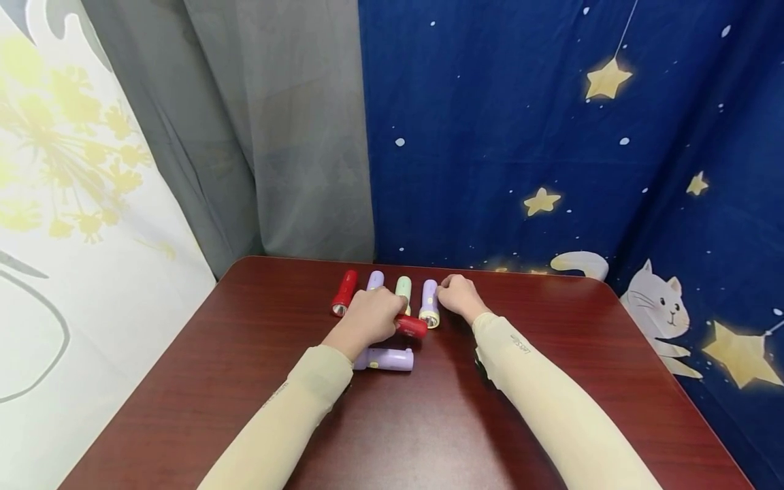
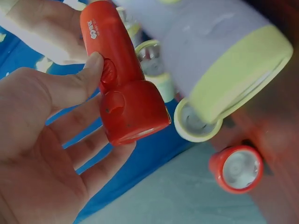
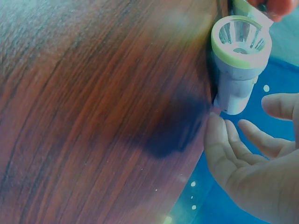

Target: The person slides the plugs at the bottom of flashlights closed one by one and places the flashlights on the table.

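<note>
My left hand [image 1: 370, 314] grips a red flashlight [image 2: 117, 70] between thumb and fingers, its lens end pointing away from the palm in the left wrist view. In the head view this red flashlight [image 1: 412, 327] is held just in front of a standing-out row of others. Beside the row's right end, my right hand [image 1: 461, 296] has relaxed, slightly bent fingers and holds nothing. Its fingertips lie close to the tail of a purple flashlight [image 3: 235, 86] with a pale yellow head. Under my left wrist another purple flashlight [image 1: 392, 360] lies sideways, its head partly hidden.
The row also has a red flashlight [image 1: 346, 289] at left, a purple flashlight [image 1: 376, 279] and a pale green flashlight [image 1: 403, 286], the latter two partly covered by my left hand. All lie on a brown wooden table [image 1: 257, 340], with curtains [image 1: 465, 136] behind its far edge.
</note>
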Demonstrator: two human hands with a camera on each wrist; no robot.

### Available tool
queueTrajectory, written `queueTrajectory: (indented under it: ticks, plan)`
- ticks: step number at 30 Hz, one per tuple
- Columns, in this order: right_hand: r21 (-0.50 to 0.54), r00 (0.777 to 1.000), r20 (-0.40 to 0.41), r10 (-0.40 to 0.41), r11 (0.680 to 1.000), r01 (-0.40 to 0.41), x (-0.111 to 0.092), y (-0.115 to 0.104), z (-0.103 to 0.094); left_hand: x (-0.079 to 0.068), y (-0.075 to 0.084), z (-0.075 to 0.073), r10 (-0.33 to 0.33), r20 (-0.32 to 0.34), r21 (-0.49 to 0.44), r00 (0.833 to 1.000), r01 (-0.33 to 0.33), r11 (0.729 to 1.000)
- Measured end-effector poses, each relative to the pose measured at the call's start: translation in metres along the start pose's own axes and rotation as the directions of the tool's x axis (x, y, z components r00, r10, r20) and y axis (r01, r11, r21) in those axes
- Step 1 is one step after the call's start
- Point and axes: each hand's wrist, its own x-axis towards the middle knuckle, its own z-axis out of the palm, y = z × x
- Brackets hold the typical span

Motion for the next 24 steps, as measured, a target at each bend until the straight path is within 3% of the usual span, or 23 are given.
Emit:
queueTrajectory:
  ticks: [8,10,15,18,21,24]
  plan:
    - [0.134,0.986,-0.153,-0.069,0.987,0.09,-0.006,-0.006,-0.009,-0.001,-0.014,-0.014,-0.054,0.033,-0.198,0.998,0.06,0.978]
    - [0.154,0.984,-0.149,-0.101,0.98,0.124,-0.011,-0.01,-0.009,0.001,-0.019,-0.018,-0.053,0.025,-0.246,0.998,0.057,0.968]
    - [0.179,0.984,-0.109,-0.143,0.971,0.161,-0.021,-0.019,-0.008,0.005,-0.026,-0.021,0.004,0.002,-0.264,1.0,-0.003,0.965]
    - [0.173,0.984,-0.091,-0.156,0.97,0.169,-0.023,-0.022,-0.006,0.004,-0.026,-0.015,0.045,0.096,-0.32,0.994,-0.012,0.947]
    - [0.158,0.982,-0.07,-0.173,0.97,0.183,-0.023,-0.023,-0.004,0.001,-0.024,-0.007,0.058,0.224,-0.395,0.973,0.036,0.918]
    - [0.152,0.98,-0.061,-0.189,0.969,0.196,-0.023,-0.024,-0.004,0.0,-0.021,0.0,0.063,0.292,-0.422,0.954,0.07,0.904]
